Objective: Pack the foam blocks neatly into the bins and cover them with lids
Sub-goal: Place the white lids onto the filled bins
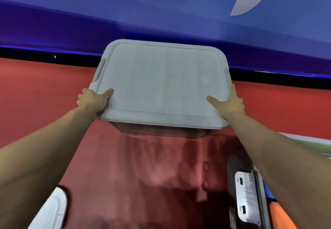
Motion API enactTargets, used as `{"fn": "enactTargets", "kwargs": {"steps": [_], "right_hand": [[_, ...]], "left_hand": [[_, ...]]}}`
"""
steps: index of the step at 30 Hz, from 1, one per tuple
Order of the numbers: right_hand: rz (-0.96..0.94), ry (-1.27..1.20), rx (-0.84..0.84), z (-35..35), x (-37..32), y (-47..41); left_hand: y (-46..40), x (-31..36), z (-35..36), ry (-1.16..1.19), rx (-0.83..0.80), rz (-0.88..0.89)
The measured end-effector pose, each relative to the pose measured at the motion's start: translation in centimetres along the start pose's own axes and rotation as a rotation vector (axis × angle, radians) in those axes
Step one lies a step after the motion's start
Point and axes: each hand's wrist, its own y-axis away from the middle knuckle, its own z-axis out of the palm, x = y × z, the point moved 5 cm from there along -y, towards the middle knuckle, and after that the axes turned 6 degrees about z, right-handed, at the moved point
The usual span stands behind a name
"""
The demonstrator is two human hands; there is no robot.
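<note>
A bin covered by a pale grey lid [161, 83] sits in the middle of the view, above a red surface. Only a dark strip of the bin's body [161, 131] shows under the lid's near edge. My left hand [94, 100] grips the lid's near left corner, thumb on top. At the near right corner my right hand [228, 103] grips in the same way. Both arms are stretched forward. No foam blocks are visible; the lid hides the inside of the bin.
The red surface [143, 175] spreads below the bin, and a blue banner [53, 23] with white shapes runs behind. Another white lid corner [52, 209] lies at the lower left. A clear bin with a latch [247, 196] stands at the lower right, next to something orange [279, 216].
</note>
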Motion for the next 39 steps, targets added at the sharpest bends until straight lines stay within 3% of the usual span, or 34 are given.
{"fn": "enactTargets", "kwargs": {"steps": [11,16,18,21,23,29,33,36,39], "right_hand": [[-0.023,-0.032,0.049,-0.2,-0.8,-0.8],[-0.012,-0.026,0.071,-0.3,1.8,4.0],[-0.122,-0.018,0.087,-1.1,2.3,6.8],[-0.315,0.058,0.099,-3.0,2.5,12.0],[-0.344,0.085,0.093,-4.4,3.4,15.6],[-0.064,0.078,-0.013,-7.0,11.3,24.4],[0.153,-0.059,-0.099,-7.4,17.0,26.3],[0.2,-0.253,-0.162,-6.7,19.5,27.2],[0.194,-0.194,-0.196,-6.7,19.2,27.1]], "left_hand": [[-0.1,1.3,0.3,-0.05,-0.005,0.019],[5.8,-2.6,-0.5,0.194,-0.179,0.009],[9.6,-5.0,-0.5,0.231,-0.223,-0.06],[15.0,-5.6,0.1,0.276,-0.317,-0.053],[19.8,-4.1,0.4,0.359,-0.39,-0.004],[31.8,-1.2,0.7,0.499,-0.554,0.048],[36.5,-2.7,1.6,0.497,-0.627,0.018],[38.7,-3.8,3.1,0.47,-0.669,0.001],[40.0,-3.7,5.0,0.462,-0.705,-0.02]]}}
